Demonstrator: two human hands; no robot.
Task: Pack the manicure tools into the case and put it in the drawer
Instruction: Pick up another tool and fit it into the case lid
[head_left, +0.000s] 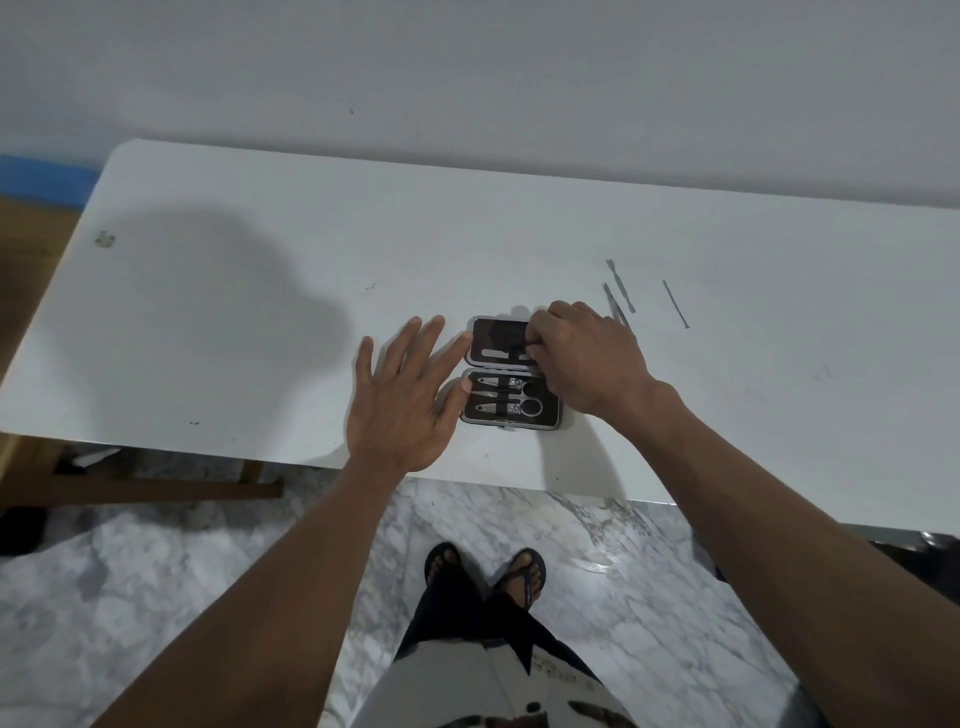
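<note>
A small manicure case (511, 371) lies open flat on the white table (234, 312). Its near half holds two nail clippers (498, 397) under an elastic strap. A slim file sits in the far half. My left hand (410, 395) rests spread beside the case, fingertips touching its left edge. My right hand (587, 356) is curled over the case's right side, fingers pinched at the far half's strap; whatever they hold is hidden. Three thin metal tools (621, 288) lie loose on the table to the right.
The table's front edge runs just below the case. A wall stands right behind the table. Below are a marble floor and my sandalled feet (485, 571). A wooden frame (156, 486) shows under the table at left. No drawer is in view.
</note>
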